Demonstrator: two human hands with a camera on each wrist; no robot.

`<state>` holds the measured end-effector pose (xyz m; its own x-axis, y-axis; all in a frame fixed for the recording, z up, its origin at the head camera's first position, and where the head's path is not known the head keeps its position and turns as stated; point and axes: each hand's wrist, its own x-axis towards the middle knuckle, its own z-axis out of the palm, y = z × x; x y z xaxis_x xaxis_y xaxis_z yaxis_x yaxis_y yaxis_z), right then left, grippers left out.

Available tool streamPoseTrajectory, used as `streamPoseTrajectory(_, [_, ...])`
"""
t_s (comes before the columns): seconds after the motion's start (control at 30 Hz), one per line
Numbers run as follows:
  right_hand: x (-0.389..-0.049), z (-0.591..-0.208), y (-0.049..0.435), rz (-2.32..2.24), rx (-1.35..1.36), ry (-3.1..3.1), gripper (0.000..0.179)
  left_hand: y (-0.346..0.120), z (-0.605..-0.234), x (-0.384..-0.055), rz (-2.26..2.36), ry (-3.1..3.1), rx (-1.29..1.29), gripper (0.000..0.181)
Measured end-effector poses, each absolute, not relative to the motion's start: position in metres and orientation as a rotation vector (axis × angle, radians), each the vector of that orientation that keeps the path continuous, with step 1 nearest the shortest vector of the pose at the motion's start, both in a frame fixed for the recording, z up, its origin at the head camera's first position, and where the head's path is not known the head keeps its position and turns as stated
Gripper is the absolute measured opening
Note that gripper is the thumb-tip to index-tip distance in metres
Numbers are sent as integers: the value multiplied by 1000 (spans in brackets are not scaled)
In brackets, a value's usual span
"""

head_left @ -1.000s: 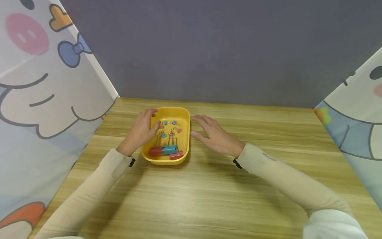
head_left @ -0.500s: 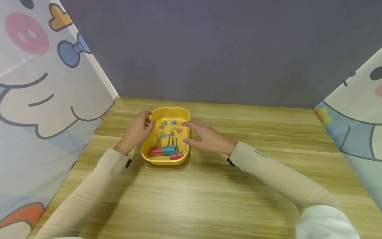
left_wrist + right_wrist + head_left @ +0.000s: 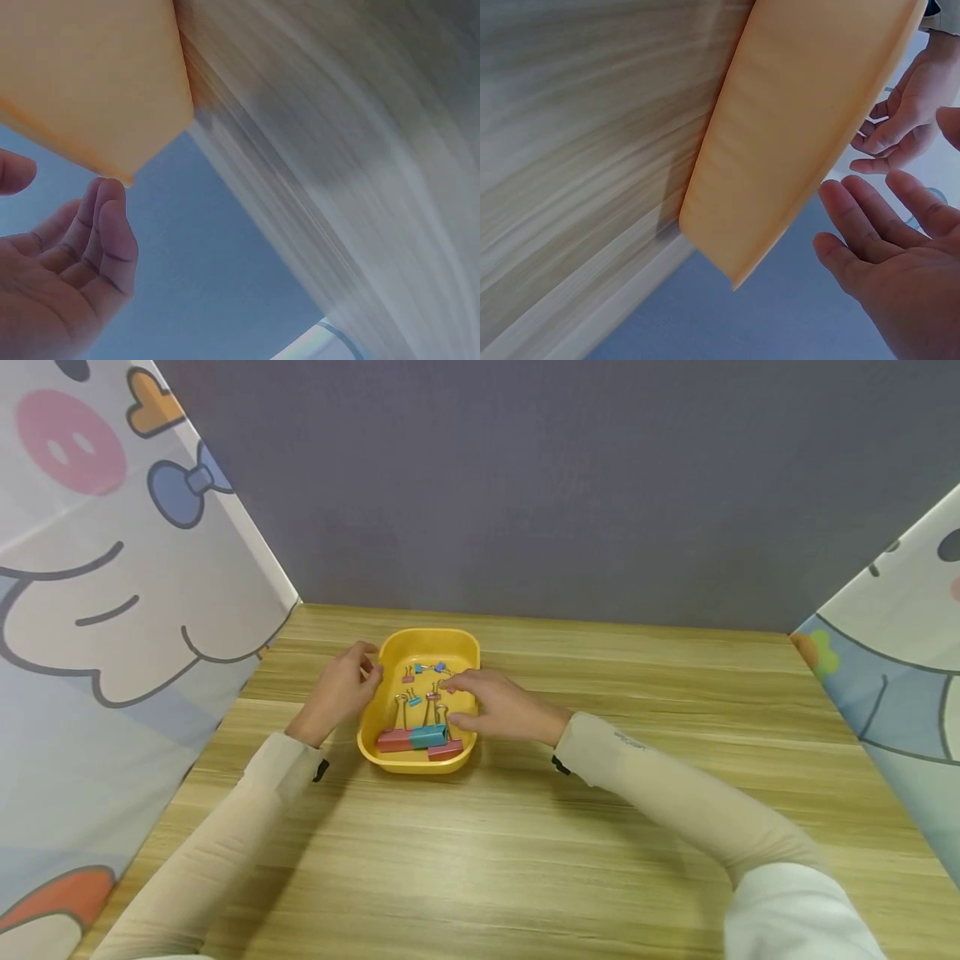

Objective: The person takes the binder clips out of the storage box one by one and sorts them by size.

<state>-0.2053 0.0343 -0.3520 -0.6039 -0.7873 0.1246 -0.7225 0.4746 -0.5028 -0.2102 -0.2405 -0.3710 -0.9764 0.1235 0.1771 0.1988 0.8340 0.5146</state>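
A yellow plastic tray (image 3: 365, 737) holds several binder clips. Two large ones, a red binder clip (image 3: 394, 742) and a teal binder clip (image 3: 429, 737), lie at its near end beside another red clip (image 3: 446, 751). Small clips, among them a pink clip (image 3: 408, 678) and a teal clip (image 3: 415, 701), are scattered farther back. My left hand (image 3: 341, 693) is at the left rim, fingers loosely bent and holding nothing; contact with the rim is unclear. My right hand (image 3: 510, 707) reaches over the right rim, its thumb and fingers spread above the clips. Its palm hides part of that rim.
The tray stands on a wood-grain table (image 3: 480, 860). Behind the table rises a grey panel (image 3: 525, 485). Cartoon-printed panels flank it, a left panel (image 3: 150, 627) and a right panel (image 3: 907, 685).
My right hand has moved left from outside the tray to over its right side. The left hand has drawn back to the left rim, uncovering clips. The tray has stayed in place.
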Motion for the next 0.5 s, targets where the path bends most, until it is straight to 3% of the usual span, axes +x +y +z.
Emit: streamPoseTrajectory(0.5, [-211, -367, 1, -584, -1334, 2446, 33, -244, -377, -209, -806, -2881, -278, 35])
